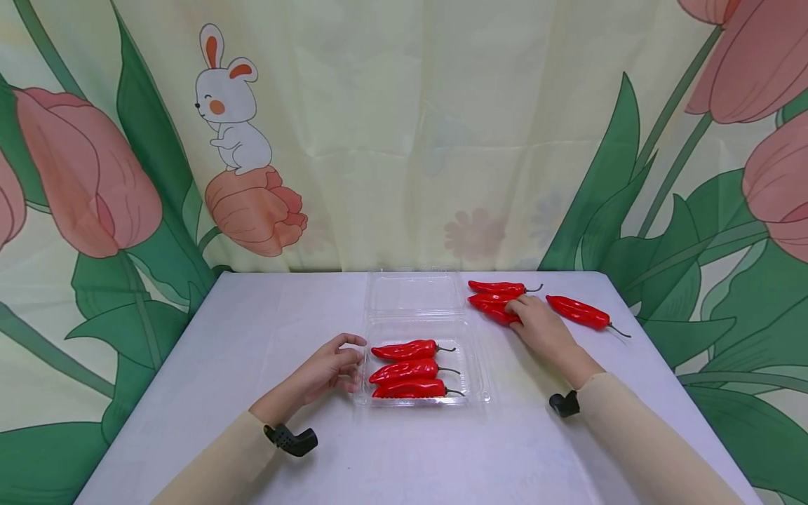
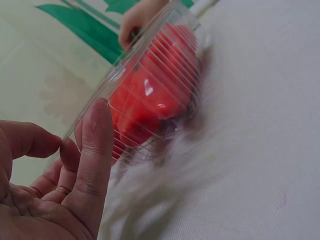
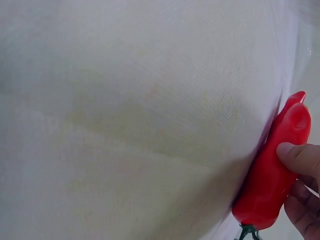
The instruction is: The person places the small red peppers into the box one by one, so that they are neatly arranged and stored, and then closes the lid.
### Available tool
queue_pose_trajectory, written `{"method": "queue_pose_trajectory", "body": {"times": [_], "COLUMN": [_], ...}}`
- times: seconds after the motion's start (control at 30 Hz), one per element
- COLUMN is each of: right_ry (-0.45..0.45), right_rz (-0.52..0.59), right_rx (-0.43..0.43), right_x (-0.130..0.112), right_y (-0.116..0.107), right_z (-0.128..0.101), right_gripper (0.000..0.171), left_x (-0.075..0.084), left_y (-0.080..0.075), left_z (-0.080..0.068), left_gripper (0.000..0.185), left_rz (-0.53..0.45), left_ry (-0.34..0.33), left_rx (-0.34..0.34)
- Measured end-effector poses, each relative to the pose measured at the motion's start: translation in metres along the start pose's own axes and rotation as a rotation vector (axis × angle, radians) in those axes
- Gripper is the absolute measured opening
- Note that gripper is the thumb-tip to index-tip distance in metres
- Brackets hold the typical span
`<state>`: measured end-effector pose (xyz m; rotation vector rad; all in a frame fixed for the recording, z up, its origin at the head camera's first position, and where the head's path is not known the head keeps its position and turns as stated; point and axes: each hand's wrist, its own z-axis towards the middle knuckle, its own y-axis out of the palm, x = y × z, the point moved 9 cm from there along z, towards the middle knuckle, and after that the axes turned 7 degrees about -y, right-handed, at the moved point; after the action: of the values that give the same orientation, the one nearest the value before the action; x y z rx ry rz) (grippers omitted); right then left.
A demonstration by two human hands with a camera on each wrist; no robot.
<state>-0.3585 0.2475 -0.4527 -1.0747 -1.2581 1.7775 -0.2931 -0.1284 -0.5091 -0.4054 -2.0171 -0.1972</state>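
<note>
The peppers [image 1: 404,349] look like smooth, glossy plastic, catching bright highlights. The box [image 1: 475,365] holding three of them is thin clear plastic, ribbed along its wall. The table [image 1: 265,330] wears a matt, finely woven cloth. The curtain [image 1: 404,140] behind is printed fabric, softly creased.

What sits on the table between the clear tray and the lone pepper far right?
The right hand on two red peppers, seen in the head view.
</note>
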Motion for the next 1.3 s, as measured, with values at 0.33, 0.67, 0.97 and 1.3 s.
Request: {"method": "queue_pose_trajectory", "body": {"times": [0.33, 0.67, 0.97, 1.3], "right_ry": [0.002, 0.015, 0.012, 0.021], "right_rz": [-0.011, -0.01, -0.004, 0.033], "right_rx": [-0.003, -0.016, -0.022, -0.038], "right_x": [0.0032, 0.0041, -0.0006, -0.0055], "right_y": [0.0008, 0.0005, -0.0015, -0.003], "right_z": [-0.0039, -0.0066, -0.0075, -0.0099], "right_gripper": [0.039, 0.042, 0.043, 0.041], "left_x": [-0.0002, -0.0001, -0.0007, -0.0014], "left_y": [0.0005, 0.0006, 0.0002, 0.0], "left_z": [0.0008, 0.0005, 0.0013, 0.002], "left_gripper": [0.043, 0.043, 0.043, 0.044], "left_rz": [-0.002, -0.01, -0.016, -0.021], "left_ry": [0.002, -0.001, -0.002, -0.002], "left_rx": [-0.003, -0.001, -0.007, -0.008]}}
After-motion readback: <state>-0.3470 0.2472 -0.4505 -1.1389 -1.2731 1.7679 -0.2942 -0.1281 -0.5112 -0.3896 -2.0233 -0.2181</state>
